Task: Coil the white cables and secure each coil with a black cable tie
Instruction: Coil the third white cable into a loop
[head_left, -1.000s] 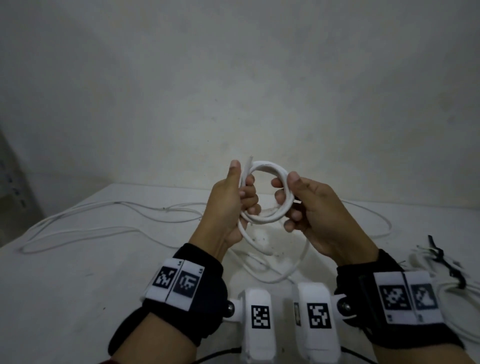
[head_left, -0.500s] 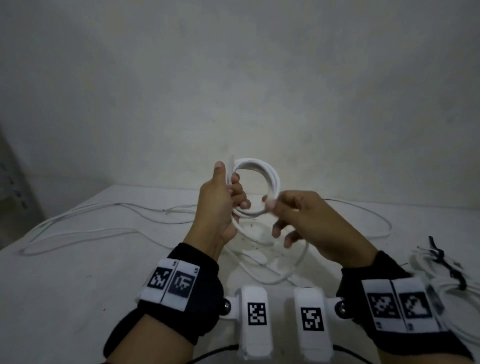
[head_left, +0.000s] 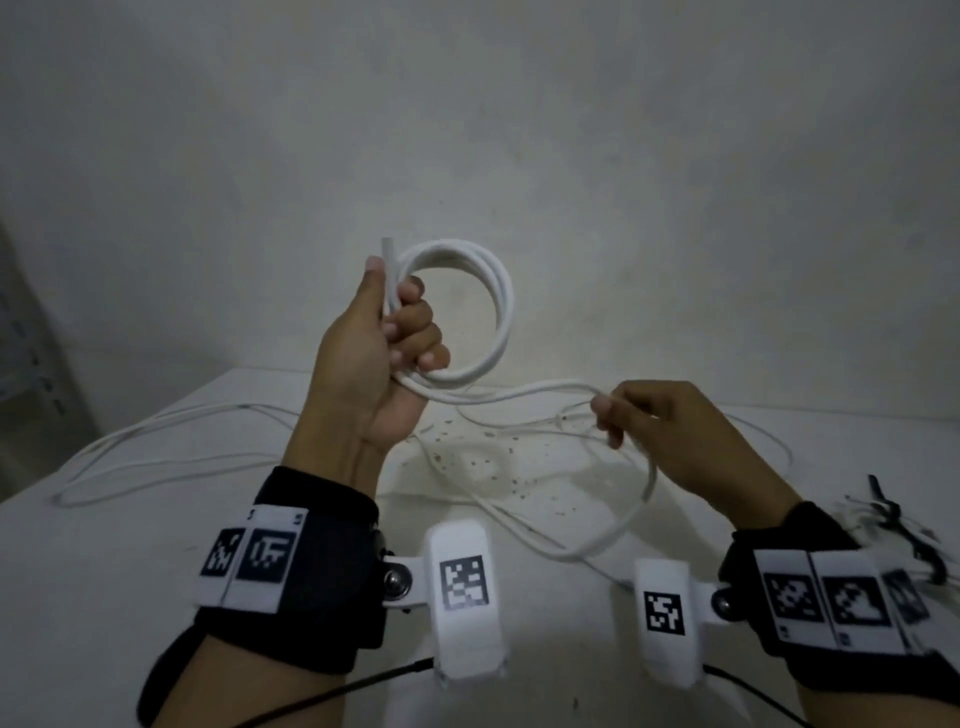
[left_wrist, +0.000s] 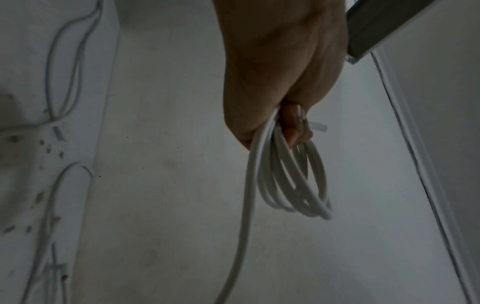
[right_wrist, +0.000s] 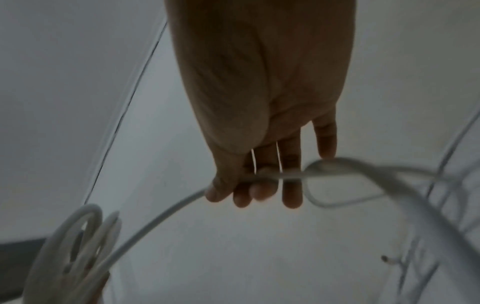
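Since half a second ago the right hand (head_left: 691, 441) has drawn away from the coil (head_left: 467, 306) to its right and lower, pinching the loose run of the white cable (head_left: 524, 392) between thumb and fingers. Held raised above the table (head_left: 130, 545), the left hand (head_left: 374, 358) grips the coil in curled fingers. Right of the coil, at the frame edge, a black cable tie (head_left: 901, 525) on another bundle is blurred and cut off.
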